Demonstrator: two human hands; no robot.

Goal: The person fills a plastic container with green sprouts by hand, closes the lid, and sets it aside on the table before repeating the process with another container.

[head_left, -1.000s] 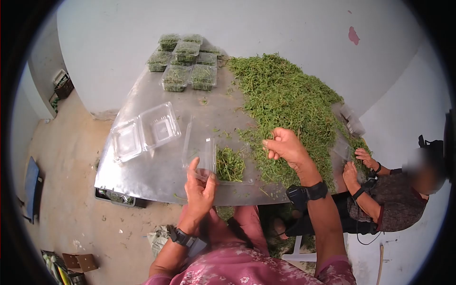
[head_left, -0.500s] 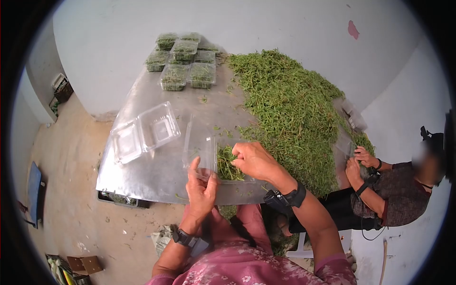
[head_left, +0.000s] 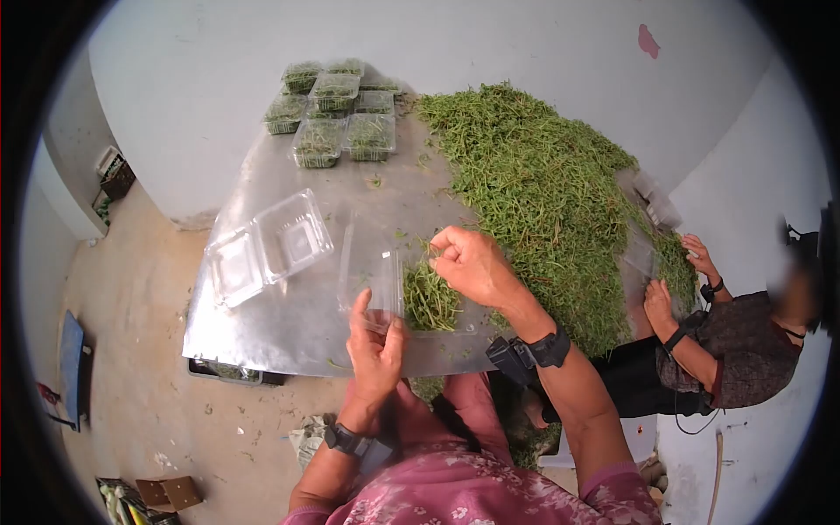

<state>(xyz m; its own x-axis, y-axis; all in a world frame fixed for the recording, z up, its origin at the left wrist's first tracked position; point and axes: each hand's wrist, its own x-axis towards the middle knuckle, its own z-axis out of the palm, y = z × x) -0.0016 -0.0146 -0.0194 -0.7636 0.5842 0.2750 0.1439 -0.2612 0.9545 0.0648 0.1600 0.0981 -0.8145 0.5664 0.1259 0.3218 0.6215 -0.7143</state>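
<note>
1. The left hand [head_left: 376,354] has its fingers grasping the near edge of a clear container [head_left: 400,284], which lies open on the metal bench [head_left: 280,331], close to the person's lap
2. The lid [head_left: 366,255] is folded back to the left, while the other half sits to the right and bears a loose heap of greens [head_left: 431,299]
3. The right hand [head_left: 477,267] is above the far part of that heap, its fingers bent inward with the tips at the stems; whether they pinch any, I cannot tell
4. A large green pile [head_left: 542,201] covers the right side of the bench, with loose sprigs [head_left: 376,181] scattered to its left
5. A second container [head_left: 260,249] lies opened out to the left of the first, apart from it
6. Farther back, near the wall [head_left: 560,52], filled boxes [head_left: 337,87] stand grouped, some resting on others
7. At the right, a co-worker's hands [head_left: 658,306] are beside the pile, near a piece of clear plastic [head_left: 641,255]; I cannot tell what they hold
</note>
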